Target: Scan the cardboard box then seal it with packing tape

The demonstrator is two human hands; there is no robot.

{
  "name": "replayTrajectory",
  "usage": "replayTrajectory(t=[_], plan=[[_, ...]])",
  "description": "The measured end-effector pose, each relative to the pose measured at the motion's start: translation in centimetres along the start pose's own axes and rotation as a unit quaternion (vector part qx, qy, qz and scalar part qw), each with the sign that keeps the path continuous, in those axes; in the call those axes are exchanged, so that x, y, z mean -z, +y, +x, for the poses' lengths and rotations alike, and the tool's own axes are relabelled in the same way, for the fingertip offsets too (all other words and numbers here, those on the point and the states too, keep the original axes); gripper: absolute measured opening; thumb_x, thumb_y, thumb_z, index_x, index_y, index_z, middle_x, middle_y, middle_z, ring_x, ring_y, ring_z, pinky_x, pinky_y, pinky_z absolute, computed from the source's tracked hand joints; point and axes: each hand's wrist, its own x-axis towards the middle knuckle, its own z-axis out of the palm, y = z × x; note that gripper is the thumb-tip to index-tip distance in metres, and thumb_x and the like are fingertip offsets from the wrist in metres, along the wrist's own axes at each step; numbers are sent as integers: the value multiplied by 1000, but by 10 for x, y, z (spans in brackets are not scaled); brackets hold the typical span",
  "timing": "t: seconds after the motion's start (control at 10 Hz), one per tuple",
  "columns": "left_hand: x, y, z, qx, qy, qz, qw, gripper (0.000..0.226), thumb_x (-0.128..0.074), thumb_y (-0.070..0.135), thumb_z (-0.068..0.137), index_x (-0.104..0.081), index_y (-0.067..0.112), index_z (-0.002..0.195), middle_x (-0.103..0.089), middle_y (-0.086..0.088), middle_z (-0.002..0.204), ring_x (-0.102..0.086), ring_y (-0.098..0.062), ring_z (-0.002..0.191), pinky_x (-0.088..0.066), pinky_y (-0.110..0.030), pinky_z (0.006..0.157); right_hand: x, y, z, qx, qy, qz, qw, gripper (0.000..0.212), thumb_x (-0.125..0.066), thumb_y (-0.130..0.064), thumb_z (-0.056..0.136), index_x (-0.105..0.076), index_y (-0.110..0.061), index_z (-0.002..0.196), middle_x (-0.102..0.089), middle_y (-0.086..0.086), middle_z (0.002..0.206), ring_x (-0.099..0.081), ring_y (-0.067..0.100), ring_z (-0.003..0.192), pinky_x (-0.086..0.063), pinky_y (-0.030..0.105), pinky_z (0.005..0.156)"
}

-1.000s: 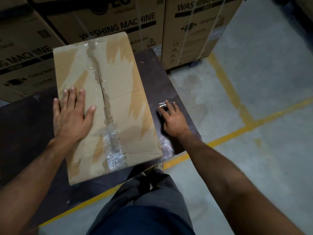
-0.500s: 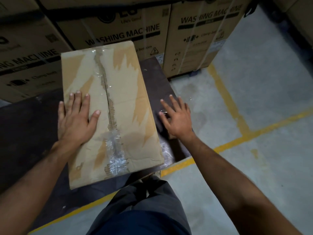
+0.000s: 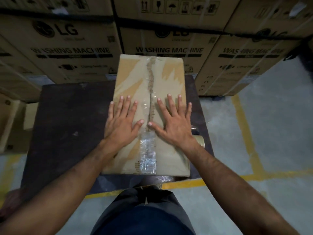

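Observation:
A worn cardboard box (image 3: 171, 77) lies flat on a dark table (image 3: 71, 119), its two top flaps meeting along a ragged centre seam (image 3: 150, 92). Crumpled clear tape (image 3: 147, 153) covers the seam's near end. My left hand (image 3: 121, 122) rests flat on the left flap, fingers spread. On the right flap my right hand (image 3: 174, 122) lies flat, fingers spread too. Both thumbs nearly touch at the seam. A roll of packing tape (image 3: 199, 139) sits on the table right of the box, partly hidden by my right wrist.
Stacked washing machine cartons (image 3: 72, 48) form a wall right behind the table. To the right is grey concrete floor (image 3: 274, 116) with yellow lines (image 3: 243, 126). My legs (image 3: 144, 214) stand at the table's near edge.
My right hand has moved from the table beside the box onto the right flap. The left hand has stayed pressed on the left flap. My view has swung to face the box squarely.

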Motion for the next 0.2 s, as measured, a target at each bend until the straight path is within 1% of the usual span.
replayTrajectory(t=[0.1,0.2], plan=[[4,0,1,5,3,-9,1000,80,-27,66,105,-13,24,171,-3,-7,181,2,-28,168,-1,-57,134,5,-6,6,11,4,-23,1000,91,-21,-89,94,7,-43,167,11,4,179,19,37,163,7,72,126],[11,-4,9,14,12,-28,999,82,-24,70,104,-7,27,172,4,-4,181,10,-26,167,3,-57,134,14,-4,15,21,31,-20,999,89,-25,-87,95,-2,-42,168,4,4,180,14,37,164,5,73,125]])
